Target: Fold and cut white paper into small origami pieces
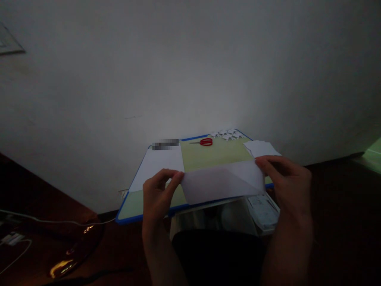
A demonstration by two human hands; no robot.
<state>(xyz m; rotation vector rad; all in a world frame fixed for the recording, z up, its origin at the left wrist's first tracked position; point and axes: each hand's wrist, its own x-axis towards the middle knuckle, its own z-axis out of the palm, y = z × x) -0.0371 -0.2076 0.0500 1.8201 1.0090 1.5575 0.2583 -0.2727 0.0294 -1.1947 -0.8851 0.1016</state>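
While the left hand (159,194) pinches one far corner of a white sheet of paper (223,180) between thumb and forefinger, the right hand (290,176) nips the opposite far corner the same way, so both sets of fingers are closed on it. Between them the sheet spans above the near side of the table (214,153), tilted toward the wearer; whether its lower edge touches anything I cannot tell. It should feel very light, limp rather than stiff, fairly slick, and easy to crease or tear, so a soft pinch right at the corners, lightly tensioned, suits it best. A diagonal tone crosses it near the right fingers, perhaps a crease, perhaps shadow. Beyond the left fingertips lies more white paper (162,167); past the gap between the hands rest red-handled scissors (206,142). White cut-outs (229,135) sit farther off, and loose white pieces (263,148) lie just beyond the right fingertips.
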